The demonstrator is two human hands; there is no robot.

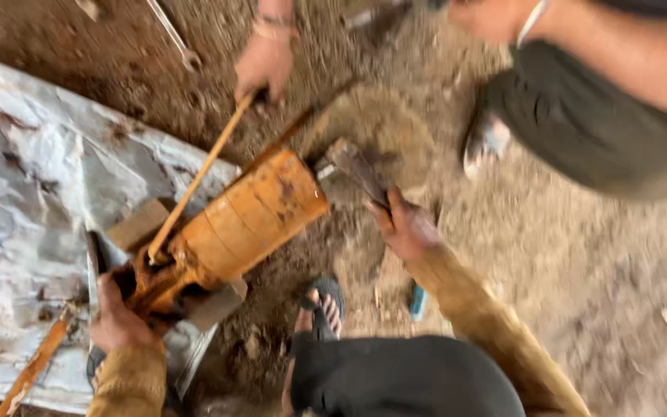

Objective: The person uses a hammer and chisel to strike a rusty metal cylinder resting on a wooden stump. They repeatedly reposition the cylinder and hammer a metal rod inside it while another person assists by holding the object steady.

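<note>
Gripping a rusty orange cylinder [248,220], left hand [117,316]; right hand [407,228] fingers closed on hammer [357,166]

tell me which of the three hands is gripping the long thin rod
The other person's hand at the top holds the rod. The left hand grips the orange part's base; the right hand holds a hammer.

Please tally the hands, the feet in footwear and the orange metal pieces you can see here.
Hands: 3, left hand, right hand, co-worker's hand
Feet in footwear: 2, sandal, shoe
Orange pieces: 3, cylinder, rod, bar
Total: 8
</note>
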